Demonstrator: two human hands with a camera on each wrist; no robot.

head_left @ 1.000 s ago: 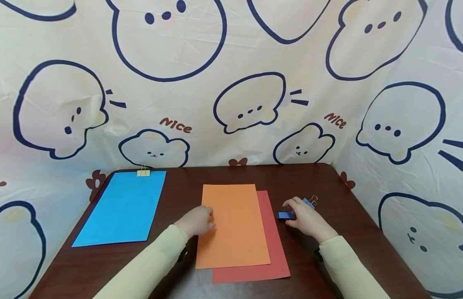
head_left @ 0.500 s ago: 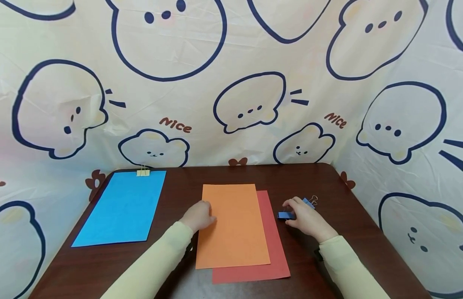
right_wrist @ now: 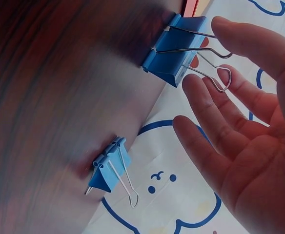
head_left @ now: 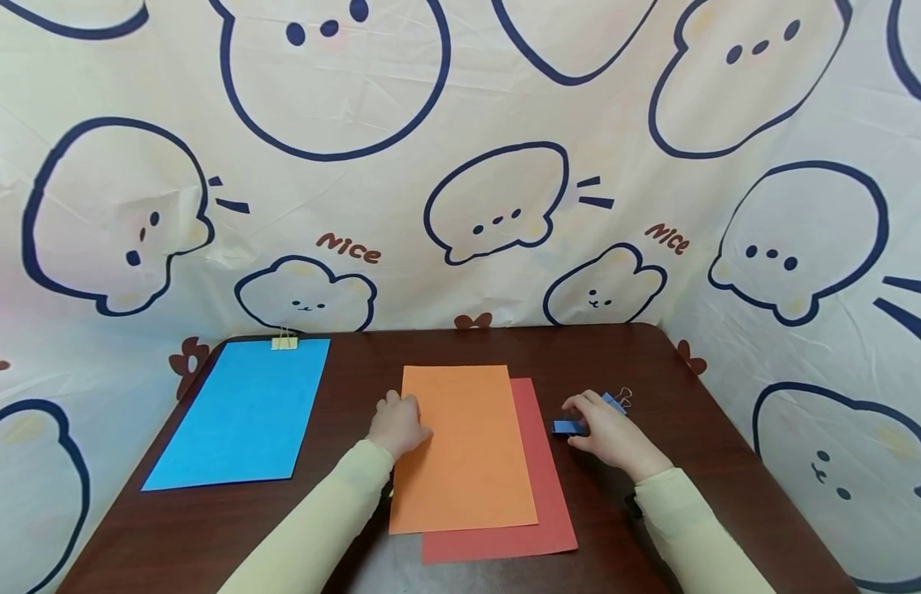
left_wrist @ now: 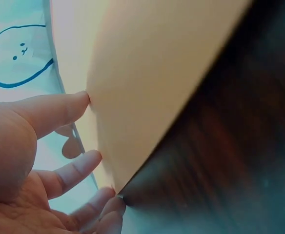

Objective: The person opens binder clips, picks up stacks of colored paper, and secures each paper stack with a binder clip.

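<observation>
An orange sheet of paper (head_left: 464, 454) lies over a red sheet (head_left: 553, 503), which shows along its right and near edges. My left hand (head_left: 398, 423) is at the orange sheet's left edge; in the left wrist view the thumb (left_wrist: 67, 109) and fingertips touch the paper (left_wrist: 147, 92). My right hand (head_left: 607, 429) hovers around a large blue binder clip (right_wrist: 176, 46) with loosely bent fingers. The thumb tip is close by its wire handles. A smaller blue binder clip (right_wrist: 111, 168) sits beyond that hand, partly hidden by it in the head view.
A blue sheet (head_left: 245, 421) lies on the left of the dark wooden table (head_left: 579, 355), with a yellow binder clip (head_left: 285, 341) at its top edge. A cartoon-print curtain (head_left: 401, 206) surrounds the table's back and sides.
My left hand has slid away from me along the orange sheet's left edge, its fingers now tucked closer to that edge. My right hand and the clips have stayed still.
</observation>
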